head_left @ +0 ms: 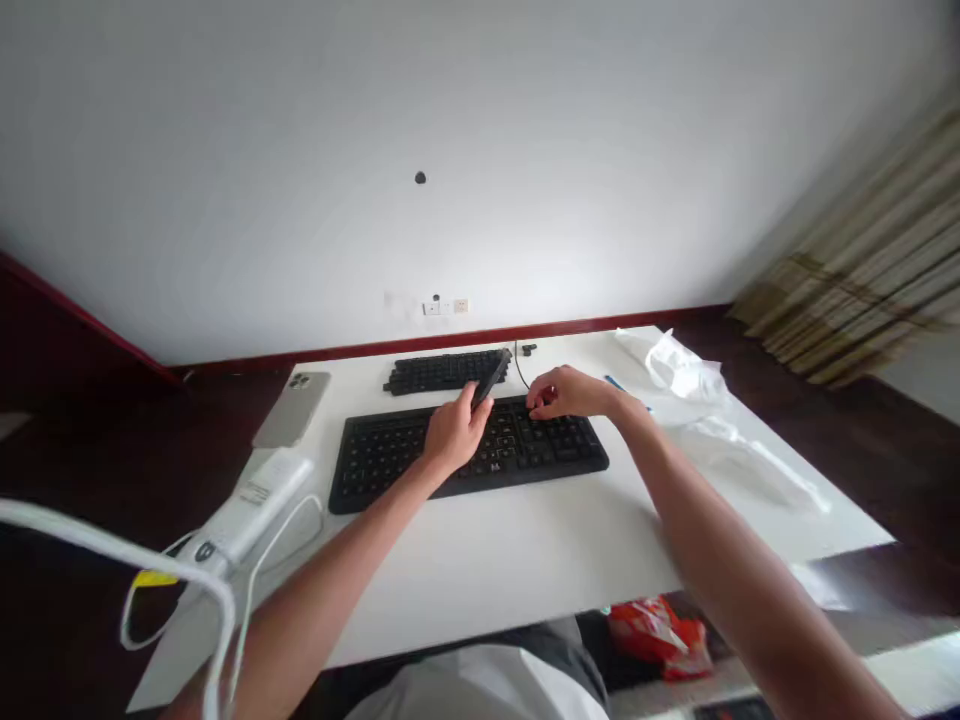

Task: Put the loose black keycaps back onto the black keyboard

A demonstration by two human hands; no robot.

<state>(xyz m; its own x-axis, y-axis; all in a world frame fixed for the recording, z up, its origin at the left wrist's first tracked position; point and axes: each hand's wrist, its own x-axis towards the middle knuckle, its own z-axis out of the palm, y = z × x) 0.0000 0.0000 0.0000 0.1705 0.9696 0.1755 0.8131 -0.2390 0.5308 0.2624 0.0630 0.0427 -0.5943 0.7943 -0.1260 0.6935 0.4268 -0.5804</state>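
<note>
1. Head view, single frame. Both forearms enter from the bottom corners. Hands meet at frame centre over a black keyboard (469,460), which lies flat on a white desk (525,575).
2. Left hand (456,432), just left of centre: thumb and fingers pressed together on a slim black piece (493,378). The piece is tilted, far end toward upper right, above the keyboard's top edge. Its exact kind is not resolved; too blurred.
3. Right hand (568,393), right of centre: half closed, fingers (541,402) bent down, tips at the upper keys. Whether they pinch a key or only rest on it: cannot tell.
4. Handling note: for close work here, wrists low and a firm fingertip pinch should stop the slim piece slipping onto the keys.
5. Upper centre: a second block of black keys (446,373) beyond the keyboard, with small dark pieces (529,349) and a thin black cable (517,365) just beside it.
6. Left side of desk: phone in a pale case (292,408) and a white power bank (247,505). A white cable (112,530) crosses the lower left foreground.
7. Upper right of desk: translucent plastic bags (679,365) and a small blue item (616,384). Lower centre, below the desk: red packet (660,638).
</note>
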